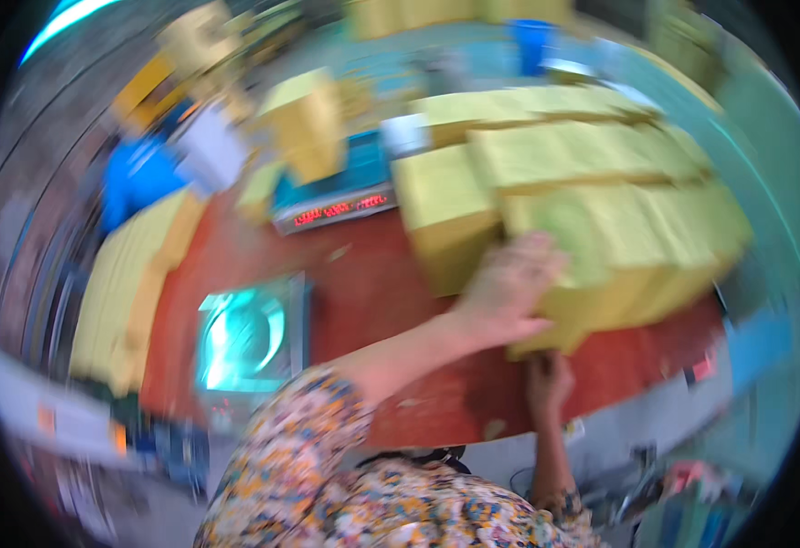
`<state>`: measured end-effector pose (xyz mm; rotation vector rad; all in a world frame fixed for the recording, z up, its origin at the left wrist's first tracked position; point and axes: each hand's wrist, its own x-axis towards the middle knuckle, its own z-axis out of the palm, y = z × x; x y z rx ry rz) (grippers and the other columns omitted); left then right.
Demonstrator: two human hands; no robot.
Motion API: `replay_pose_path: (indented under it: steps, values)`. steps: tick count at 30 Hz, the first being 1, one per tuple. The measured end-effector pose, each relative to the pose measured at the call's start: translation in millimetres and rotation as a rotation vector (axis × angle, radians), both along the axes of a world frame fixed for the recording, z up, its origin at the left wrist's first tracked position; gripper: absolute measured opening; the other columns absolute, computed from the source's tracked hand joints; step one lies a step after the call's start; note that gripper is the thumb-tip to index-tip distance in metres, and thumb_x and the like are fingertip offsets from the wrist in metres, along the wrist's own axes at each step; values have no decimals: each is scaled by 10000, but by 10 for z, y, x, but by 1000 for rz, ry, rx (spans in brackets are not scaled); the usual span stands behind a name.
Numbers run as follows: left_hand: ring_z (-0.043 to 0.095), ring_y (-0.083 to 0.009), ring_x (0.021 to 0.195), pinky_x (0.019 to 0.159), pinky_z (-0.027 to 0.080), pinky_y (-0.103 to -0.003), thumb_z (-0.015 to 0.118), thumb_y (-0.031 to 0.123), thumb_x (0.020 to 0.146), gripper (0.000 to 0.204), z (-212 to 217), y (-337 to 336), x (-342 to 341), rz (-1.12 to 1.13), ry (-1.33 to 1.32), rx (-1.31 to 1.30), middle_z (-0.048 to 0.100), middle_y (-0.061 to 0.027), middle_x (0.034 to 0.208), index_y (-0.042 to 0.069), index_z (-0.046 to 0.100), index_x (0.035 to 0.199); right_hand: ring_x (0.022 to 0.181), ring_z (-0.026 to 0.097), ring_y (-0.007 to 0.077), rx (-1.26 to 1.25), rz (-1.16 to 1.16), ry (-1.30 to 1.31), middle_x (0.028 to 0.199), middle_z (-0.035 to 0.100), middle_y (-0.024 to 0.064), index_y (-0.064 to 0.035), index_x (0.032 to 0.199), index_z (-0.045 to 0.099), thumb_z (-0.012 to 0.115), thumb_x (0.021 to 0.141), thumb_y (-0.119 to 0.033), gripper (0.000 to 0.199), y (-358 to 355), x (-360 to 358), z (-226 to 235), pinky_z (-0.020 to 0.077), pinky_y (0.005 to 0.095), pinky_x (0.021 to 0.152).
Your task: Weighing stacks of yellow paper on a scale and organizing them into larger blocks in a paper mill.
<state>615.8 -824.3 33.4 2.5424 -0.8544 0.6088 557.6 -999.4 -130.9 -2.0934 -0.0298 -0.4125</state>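
A yellow, block-shaped bundle (564, 306) stands at the near left corner of several similar bundles (637, 233) on the red tabletop (363, 315). A pale green round patch shows on its top. My left hand (514, 283) reaches across and lies against the bundle's left side and upper edge, fingers stretched out and blurred. Below the bundle's near lower edge, my right hand (549, 388) comes up from the front of the table. Its fingers seem curled at that edge, though motion blur and the bundle hide the tips.
A scale (336, 212) with a red lit display carries a tall yellow bundle (304, 123). A shiny square plate (244, 338) reflects green light at the near left. More yellow bundles (126, 283) line the left edge. Behind stands a blue bin (532, 46).
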Motion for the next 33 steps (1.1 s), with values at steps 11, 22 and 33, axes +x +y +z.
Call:
replay_pose_path:
  steps: [11,22,33]
  values:
    - [350,-415,1401,1115,339,-497,779,202,768,782,-6,1697,-2193,283,75,-316,307,-252,1532,45,419,1444,674,449,89,257,355,51,751,502,5,-10,844,536,566,940,-22,102,757,-877,189,411,247,609]
    - [414,-393,1348,1092,376,-483,774,245,765,680,-546,5120,-5749,1382,38,137,358,-214,1511,59,512,1364,711,528,72,505,1014,273,795,581,20,-28,838,563,575,904,37,93,3823,-2836,834,436,215,653]
    - [193,-353,1482,1169,198,-593,779,372,776,916,-522,7712,-6583,1571,407,600,211,-164,1599,210,292,1535,682,558,50,489,1204,601,749,629,14,-21,820,590,631,897,10,93,5533,-4148,784,451,198,626]
